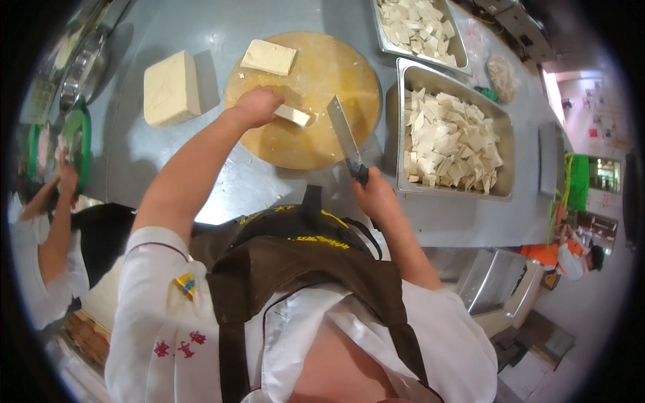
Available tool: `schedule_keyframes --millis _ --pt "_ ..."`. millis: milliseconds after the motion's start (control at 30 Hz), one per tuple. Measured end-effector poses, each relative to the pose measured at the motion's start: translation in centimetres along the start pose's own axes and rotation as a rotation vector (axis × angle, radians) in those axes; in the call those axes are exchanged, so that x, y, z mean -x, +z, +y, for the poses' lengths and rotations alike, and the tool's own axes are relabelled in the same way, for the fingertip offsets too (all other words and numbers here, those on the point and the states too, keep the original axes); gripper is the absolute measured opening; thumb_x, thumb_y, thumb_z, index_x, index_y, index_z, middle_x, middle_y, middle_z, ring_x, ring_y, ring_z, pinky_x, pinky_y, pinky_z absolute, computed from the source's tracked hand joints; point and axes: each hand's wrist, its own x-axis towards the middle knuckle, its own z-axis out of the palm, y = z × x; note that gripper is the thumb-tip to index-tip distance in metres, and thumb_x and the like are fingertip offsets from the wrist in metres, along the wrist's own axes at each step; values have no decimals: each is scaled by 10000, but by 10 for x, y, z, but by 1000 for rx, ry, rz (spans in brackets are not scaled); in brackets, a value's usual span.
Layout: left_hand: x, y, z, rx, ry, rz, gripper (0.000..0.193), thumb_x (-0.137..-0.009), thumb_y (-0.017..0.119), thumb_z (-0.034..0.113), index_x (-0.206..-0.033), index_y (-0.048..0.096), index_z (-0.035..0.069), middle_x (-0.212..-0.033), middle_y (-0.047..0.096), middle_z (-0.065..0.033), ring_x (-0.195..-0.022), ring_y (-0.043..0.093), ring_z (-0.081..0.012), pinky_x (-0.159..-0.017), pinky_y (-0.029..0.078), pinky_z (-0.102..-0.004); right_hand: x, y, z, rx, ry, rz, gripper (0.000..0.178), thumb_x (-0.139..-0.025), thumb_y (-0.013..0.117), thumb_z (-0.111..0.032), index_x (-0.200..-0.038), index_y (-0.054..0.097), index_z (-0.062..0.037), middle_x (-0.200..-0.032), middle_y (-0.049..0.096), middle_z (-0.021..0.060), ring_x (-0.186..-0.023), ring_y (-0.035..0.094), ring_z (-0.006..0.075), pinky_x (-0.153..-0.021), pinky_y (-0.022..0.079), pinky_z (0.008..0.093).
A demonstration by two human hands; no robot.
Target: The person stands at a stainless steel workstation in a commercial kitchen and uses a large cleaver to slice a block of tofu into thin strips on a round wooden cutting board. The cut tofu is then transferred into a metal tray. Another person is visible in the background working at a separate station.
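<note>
Grey table [164,27]: round board [329,67], pale block [171,91] left.
Left hand [258,106]: touching white strip [295,117]; clamped or not, I can't tell.
Right hand [376,196]: clamped on my cleaver [345,134].

grey table [463,225]: round yellowish board [342,67], pale block [168,91] left of it, two metal trays [506,148] to right.

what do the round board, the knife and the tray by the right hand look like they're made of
Round board: wood or plastic, can't tell which; yellowish-tan, mostly matte, with a mottled surface.
Knife: blade probably steel, from its flat grey look; the dark handle could be wood or plastic.
Tray: likely stainless steel, smooth, judging by its silvery walls and bright rim.
</note>
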Motion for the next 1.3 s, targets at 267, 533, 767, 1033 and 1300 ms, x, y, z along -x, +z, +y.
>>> schedule_keyframes --millis 267,533,767,1033,1300 --pt "36 17 15 114 -247 229 430 -741 670 101 -1168 628 123 -1220 553 -131 -1181 504 -334 -962 433 -459 -11 -15 -26 72 -225 30 324 -866 649 -293 -959 508 -16 -840 647 268 -814 616 469 -709 488 516" --pt "44 46 36 188 -85 545 364 -758 685 120 -1121 667 131 -1221 531 -110 -1208 481 -309 -1029 372 -433 -31 -34 -74 222 -258 -156 367 -889 600 -340 -973 489 0 -836 648 269 -823 622 460 -735 484 515" --pt "44 53 32 197 -72 589 290 -760 666 106 -1049 682 122 -1104 573 -83 -1134 511 -294 -1019 371 -429 -35 -35 -79 292 -237 -217 379 -890 597 -342 -995 490 6 -856 653 274 -835 629 460 -753 490 511" --pt "41 57 32 171 -85 645 265 -751 646 116 -1006 705 152 -1004 582 -50 -1090 529 -246 -1013 358 -418 -50 -3 -66 305 -200 -223 415 -884 601 -364 -1015 494 15 -871 652 287 -859 628 466 -773 493 511" --pt "54 55 18 258 -174 725 330 -708 718 108 -1036 683 122 -1135 566 -116 -1151 510 -324 -1005 394 -429 -45 -22 -80 271 -220 -191 426 -881 607 -357 -1048 497 19 -876 651 294 -868 629 463 -771 492 510"
